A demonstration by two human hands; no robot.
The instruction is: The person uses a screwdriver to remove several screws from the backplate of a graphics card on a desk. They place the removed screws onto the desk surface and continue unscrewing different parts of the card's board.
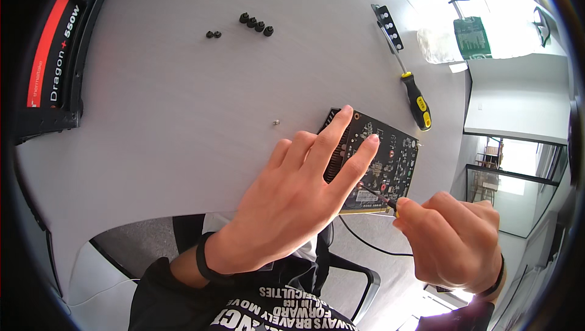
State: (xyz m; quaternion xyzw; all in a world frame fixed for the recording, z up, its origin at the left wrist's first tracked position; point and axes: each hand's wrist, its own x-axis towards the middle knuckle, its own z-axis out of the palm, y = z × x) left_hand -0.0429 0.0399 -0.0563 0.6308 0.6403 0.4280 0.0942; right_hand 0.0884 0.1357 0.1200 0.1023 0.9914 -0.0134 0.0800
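A black shirt (198,308) carries rows of bold white capitals (277,314) across the front — its left sleeve (152,288) loose and plain. The bare left hand (298,175) has a smooth black wristband (208,262); the bare right hand (454,233) — a dark band (498,280).

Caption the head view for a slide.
Left hand resting on a black circuit board, right hand holding a small screwdriver to it.
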